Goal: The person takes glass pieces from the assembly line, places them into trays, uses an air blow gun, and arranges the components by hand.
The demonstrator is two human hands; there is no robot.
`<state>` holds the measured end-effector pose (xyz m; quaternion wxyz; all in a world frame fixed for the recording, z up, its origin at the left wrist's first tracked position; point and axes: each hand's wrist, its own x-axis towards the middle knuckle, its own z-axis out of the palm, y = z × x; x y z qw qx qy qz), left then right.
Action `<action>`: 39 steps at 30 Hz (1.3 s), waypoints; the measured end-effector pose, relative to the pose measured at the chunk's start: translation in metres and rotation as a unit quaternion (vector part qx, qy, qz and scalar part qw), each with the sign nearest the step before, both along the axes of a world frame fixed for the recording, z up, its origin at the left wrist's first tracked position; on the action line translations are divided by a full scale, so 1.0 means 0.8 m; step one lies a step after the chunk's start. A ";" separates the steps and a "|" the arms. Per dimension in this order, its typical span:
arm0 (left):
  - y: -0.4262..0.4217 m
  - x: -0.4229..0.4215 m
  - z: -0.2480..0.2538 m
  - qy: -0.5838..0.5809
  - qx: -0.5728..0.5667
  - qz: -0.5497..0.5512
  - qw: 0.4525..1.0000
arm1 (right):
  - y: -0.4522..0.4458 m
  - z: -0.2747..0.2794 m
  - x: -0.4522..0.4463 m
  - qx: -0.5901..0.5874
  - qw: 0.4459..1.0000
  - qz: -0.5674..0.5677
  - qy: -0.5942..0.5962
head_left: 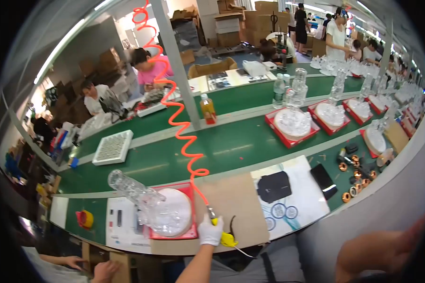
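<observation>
My left hand (210,232), in a white glove, is closed around a yellow tool (229,239) below the metal fitting of a coiled orange hose (189,151). To its left, a red square tray (193,231) holds a round white piece (174,212). A clear ribbed part (134,188) leans out from that piece toward the upper left. Brown cardboard (231,203) lies beneath and beyond the hand. My right hand does not show; a blurred bare arm (377,254) at the lower right cannot be attributed.
Red trays with clear assemblies (292,123) line the green bench (240,151). A yellow bottle (207,109) stands near a post (179,61). Copper-coloured rings (346,197) lie at the right. A co-worker's hands (106,271) show at the lower left; other people sit across the bench.
</observation>
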<state>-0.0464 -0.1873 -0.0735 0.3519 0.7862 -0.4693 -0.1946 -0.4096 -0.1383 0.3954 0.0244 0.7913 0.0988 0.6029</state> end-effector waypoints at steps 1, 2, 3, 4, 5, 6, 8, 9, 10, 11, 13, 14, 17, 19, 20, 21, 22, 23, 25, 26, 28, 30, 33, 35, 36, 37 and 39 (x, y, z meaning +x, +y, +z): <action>0.000 -0.003 0.006 0.005 -0.029 -0.002 1.000 | 0.002 0.008 -0.001 0.005 1.000 -0.007 0.012; 0.001 -0.004 0.015 -0.035 -0.021 -0.009 0.999 | 0.005 0.011 -0.002 0.015 1.000 -0.013 0.018; 0.002 -0.001 0.016 -0.027 -0.033 -0.008 0.999 | 0.006 0.013 -0.003 0.025 0.999 -0.016 0.023; 0.000 -0.006 0.013 -0.014 -0.047 -0.007 0.999 | 0.006 0.016 -0.003 0.031 0.999 -0.020 0.033; -0.001 -0.007 0.017 -0.018 -0.038 -0.008 0.999 | 0.007 0.017 -0.002 0.038 0.998 -0.021 0.036; 0.003 -0.008 0.021 -0.023 -0.027 -0.008 0.999 | 0.006 0.018 -0.001 0.047 0.998 -0.019 0.039; 0.001 -0.006 0.019 -0.018 -0.026 -0.002 1.000 | 0.006 0.023 -0.002 0.049 0.998 -0.021 0.046; 0.002 -0.007 0.014 -0.006 -0.027 0.002 1.000 | 0.008 0.028 -0.004 0.049 0.997 -0.026 0.053; -0.001 -0.007 0.011 0.005 -0.031 0.006 0.999 | 0.009 0.032 -0.005 0.047 0.997 -0.030 0.057; 0.000 -0.008 0.016 0.019 -0.029 0.005 0.999 | 0.011 0.037 -0.007 0.047 0.996 -0.035 0.061; 0.002 -0.012 0.020 0.036 -0.024 -0.001 0.999 | 0.014 0.043 -0.009 0.053 0.996 -0.040 0.063; 0.001 -0.010 0.024 0.040 -0.024 -0.003 0.999 | 0.016 0.045 -0.009 0.053 0.996 -0.040 0.059; -0.007 0.005 0.007 -0.035 -0.063 -0.010 0.997 | 0.019 0.044 -0.010 0.047 0.997 -0.042 0.040; 0.004 -0.008 0.019 0.003 -0.054 -0.010 0.998 | 0.021 0.053 -0.012 0.066 0.995 -0.044 0.057; 0.003 -0.007 0.013 0.000 -0.031 0.001 1.000 | 0.022 0.060 -0.014 0.069 0.994 -0.046 0.068; 0.006 -0.012 0.022 -0.001 -0.012 0.003 1.000 | 0.023 0.065 -0.015 0.067 0.994 -0.050 0.074; 0.003 -0.014 0.035 -0.007 0.002 0.004 1.000 | 0.025 0.069 -0.017 0.061 0.994 -0.056 0.075; -0.005 -0.017 0.028 -0.002 -0.018 0.004 1.000 | 0.028 0.074 -0.017 0.058 0.994 -0.059 0.072; 0.002 -0.007 0.008 -0.013 -0.039 -0.001 0.999 | 0.038 0.074 -0.012 0.075 0.994 -0.066 0.047; 0.003 -0.008 0.021 -0.008 -0.050 -0.008 0.999 | 0.039 0.069 -0.009 0.082 0.994 -0.065 0.033; 0.003 -0.007 0.017 -0.006 -0.063 -0.012 0.998 | 0.047 0.066 -0.007 0.102 0.992 -0.073 0.023; 0.002 -0.010 0.023 0.009 -0.043 -0.009 0.999 | 0.059 0.070 -0.010 0.120 0.987 -0.100 0.030; 0.003 -0.010 0.017 0.017 -0.055 -0.009 0.998 | 0.072 0.081 -0.015 0.121 0.984 -0.126 0.041; 0.003 -0.014 0.018 0.010 -0.063 -0.012 0.998 | 0.080 0.088 -0.019 0.117 0.982 -0.141 0.041; 0.001 -0.015 0.015 0.009 -0.058 -0.013 0.998 | 0.084 0.089 -0.022 0.116 0.982 -0.147 0.038; 0.001 -0.010 0.015 0.002 -0.052 -0.011 0.999 | 0.087 0.087 -0.026 0.117 0.981 -0.150 0.031; -0.003 -0.008 0.014 -0.007 -0.067 -0.017 0.998 | 0.090 0.078 -0.032 0.122 0.981 -0.153 0.007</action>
